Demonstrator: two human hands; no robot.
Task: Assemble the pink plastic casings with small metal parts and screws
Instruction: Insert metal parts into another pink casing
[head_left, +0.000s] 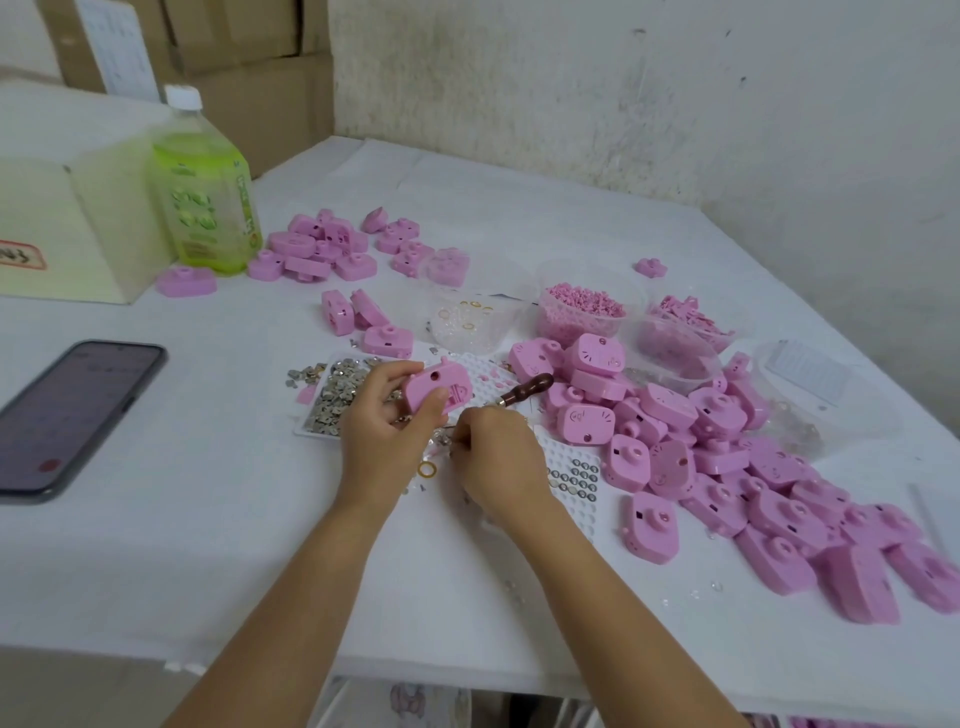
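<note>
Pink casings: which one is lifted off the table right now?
The pink casing gripped in the left hand, above the tray of metal parts; all the others lie on the table.

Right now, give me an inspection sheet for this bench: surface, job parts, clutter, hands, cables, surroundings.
Surface: white table, cloth-covered.
Job's things: pink casing in hand; casing pile at right; smaller casing group far left; metal parts heaped; wooden-handled tool by the right hand; tubs of pink bits.
Clutter: phone, green bottle, cream box.
Hands: left hand grips the pink casing; right hand has fingers curled low, grip hidden.
Cables: nothing seen.
Surroundings: cardboard boxes, stained wall.
</note>
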